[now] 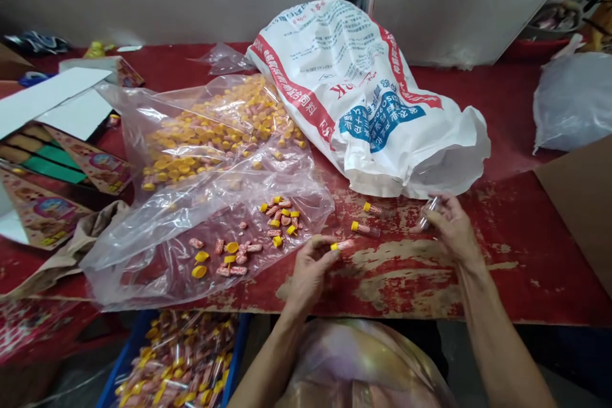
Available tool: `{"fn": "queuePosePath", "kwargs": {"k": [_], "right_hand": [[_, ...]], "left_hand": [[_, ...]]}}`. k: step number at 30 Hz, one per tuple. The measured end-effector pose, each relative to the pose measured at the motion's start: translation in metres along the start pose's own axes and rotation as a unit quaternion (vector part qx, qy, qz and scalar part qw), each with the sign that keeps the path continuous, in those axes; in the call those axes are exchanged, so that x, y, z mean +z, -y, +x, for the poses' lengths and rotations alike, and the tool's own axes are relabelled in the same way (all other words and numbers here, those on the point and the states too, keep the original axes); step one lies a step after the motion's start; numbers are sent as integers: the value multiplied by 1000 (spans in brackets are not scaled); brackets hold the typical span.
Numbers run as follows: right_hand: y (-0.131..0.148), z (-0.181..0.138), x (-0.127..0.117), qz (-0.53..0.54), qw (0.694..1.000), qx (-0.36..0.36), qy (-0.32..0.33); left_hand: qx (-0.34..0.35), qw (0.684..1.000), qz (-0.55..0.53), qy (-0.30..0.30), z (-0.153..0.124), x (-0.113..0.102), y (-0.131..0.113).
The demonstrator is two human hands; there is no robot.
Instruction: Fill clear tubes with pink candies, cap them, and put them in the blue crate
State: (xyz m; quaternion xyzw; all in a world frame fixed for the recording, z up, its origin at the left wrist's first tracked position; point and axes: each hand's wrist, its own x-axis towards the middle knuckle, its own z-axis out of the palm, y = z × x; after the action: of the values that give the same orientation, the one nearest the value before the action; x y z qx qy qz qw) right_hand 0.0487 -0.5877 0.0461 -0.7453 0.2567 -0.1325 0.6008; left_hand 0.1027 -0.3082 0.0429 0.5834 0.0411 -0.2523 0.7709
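My left hand point(310, 268) pinches a yellow-capped pink-and-white speckled piece point(342, 245) just above the red table. In my right hand point(452, 223) is a clear plastic tube point(429, 213), gripped between thumb and fingers and tilted. Between the hands lie two clear tubes with yellow caps, one farther back point(373, 209) and one nearer point(366, 229), each with a speckled piece inside. To the left of my left hand, several speckled pieces and yellow caps point(229, 259) are scattered on a clear plastic bag point(157, 274).
A big heap of yellow-capped pieces point(201, 134) fills the plastic bag's far part. Behind stands a white printed sack point(329, 57), its mouth facing me. A blue crate point(236, 357) of capped tubes sits below the table edge. Open cartons point(52, 204) stand left; a cardboard box point(583, 197) is right.
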Motion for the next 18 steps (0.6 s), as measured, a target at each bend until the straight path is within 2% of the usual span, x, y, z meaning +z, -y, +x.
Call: {"fn": "queuePosePath", "kwargs": {"k": [1,3,6,9,11,15,18], "right_hand": [[-3,-17,12,92,996,3,14],[-8,-44,36,183,982,0,33],[-10,-66,63,197,979,-8,49],[-6,-71,71,132,986,-23,101],[-3,-69,71,45,985,-62,154],[4,-66,74,-134,951,-195,200],[4,-68,76,-194,926,-256,199]], "left_hand": [[-27,999,-26,18,0,8,7],[-62,995,-61,44,-1,21,19],[-62,995,-74,35,-4,33,28],[-36,996,-79,4,-7,36,30],[-27,996,-88,-9,-9,36,31],[-10,998,-54,-14,-15,35,35],[7,1000,4,12,-17,36,38]]}}
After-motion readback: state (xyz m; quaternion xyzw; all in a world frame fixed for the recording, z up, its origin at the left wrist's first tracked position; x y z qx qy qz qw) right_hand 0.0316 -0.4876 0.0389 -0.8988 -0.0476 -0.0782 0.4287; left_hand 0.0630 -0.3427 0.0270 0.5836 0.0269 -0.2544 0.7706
